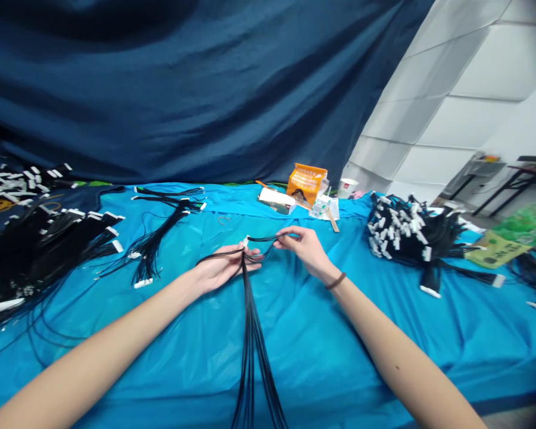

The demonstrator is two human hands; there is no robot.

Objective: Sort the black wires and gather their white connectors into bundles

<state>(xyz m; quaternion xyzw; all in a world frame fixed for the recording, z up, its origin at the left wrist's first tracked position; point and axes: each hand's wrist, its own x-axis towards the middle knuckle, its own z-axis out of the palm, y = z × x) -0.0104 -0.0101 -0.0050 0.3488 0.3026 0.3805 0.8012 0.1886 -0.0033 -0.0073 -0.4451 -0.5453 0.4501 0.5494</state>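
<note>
The left grip (223, 266), palm turned up with the fingers loosely curled, has hold of a black wire harness (252, 339) close to its small white connector (246, 241). The right grip (304, 245) is closed in a pinch, thumb against forefinger, on a few of the harness's wires, drawn out to the right of the connector. The harness is in front of the person, above the blue-covered surface (326, 363); its long wires run down toward the near edge, while others loop between the two hands and across the left palm. A brown hair tie (336, 281) circles the right wrist

On the left of the surface lies a large pile of black cables (31, 250) with white connectors, and a smaller cable bunch (154, 241) is between it and the left hand. Farther back stand an orange packet (307, 183) and a paper cup (347, 188), with a small carton (277, 201) beside the packet. A cable heap (399, 229) sits to the right, near a green plastic bag (529, 223)
</note>
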